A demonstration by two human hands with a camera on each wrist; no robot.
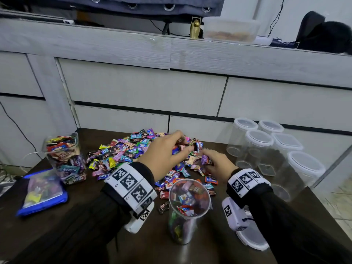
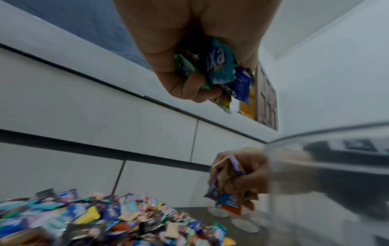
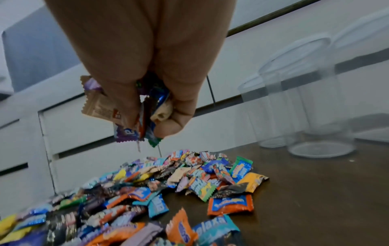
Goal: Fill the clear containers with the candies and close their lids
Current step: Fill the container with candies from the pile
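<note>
A heap of wrapped candies (image 1: 133, 151) covers the middle of the dark table (image 1: 85, 197). My left hand (image 1: 171, 147) sits over the heap's far right, fingers curled round a bunch of candies (image 2: 221, 69). My right hand (image 1: 213, 162) hovers just right of it, gripping its own handful of candies (image 3: 134, 116). An open clear container (image 1: 187, 206), partly filled, stands at the front between my wrists. Its lid (image 1: 253, 237) lies on the table under my right forearm. At the left stands a square container (image 1: 65, 155) packed with candies.
Several empty lidded clear containers (image 1: 266, 147) cluster at the table's right side. A blue-edged bag of candies (image 1: 43, 189) lies at the front left. Grey drawer fronts (image 1: 144, 88) rise right behind the table. The table's right edge drops off near the containers.
</note>
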